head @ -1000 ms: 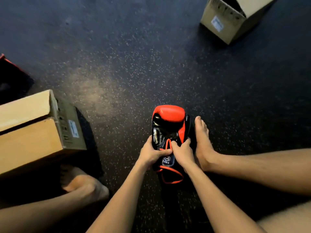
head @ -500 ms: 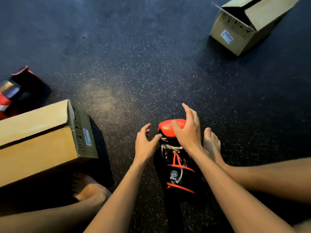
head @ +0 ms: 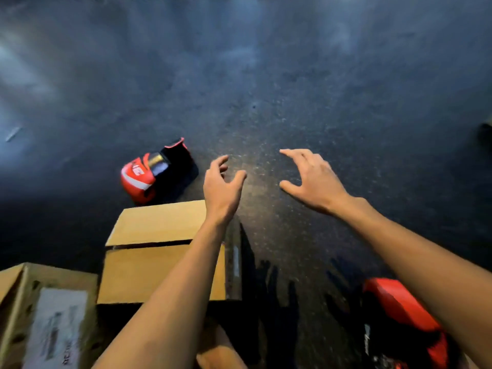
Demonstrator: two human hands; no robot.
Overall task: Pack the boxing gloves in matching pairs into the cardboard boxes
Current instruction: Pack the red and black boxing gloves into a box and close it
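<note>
Your left hand (head: 222,187) and right hand (head: 311,179) hover over the floor (head: 266,89), fingers spread and loosely curved, holding nothing. One red-and-black boxing glove (head: 149,174) lies just left of your left hand. A second glove (head: 399,310) sits under your right forearm, and a closed cardboard box (head: 154,251) under your left forearm.

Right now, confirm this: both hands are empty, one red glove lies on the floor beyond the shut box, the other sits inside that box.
Wrong on the second glove: the head view shows it on the floor below the right arm, not inside the shut box. The rest stands.
</note>
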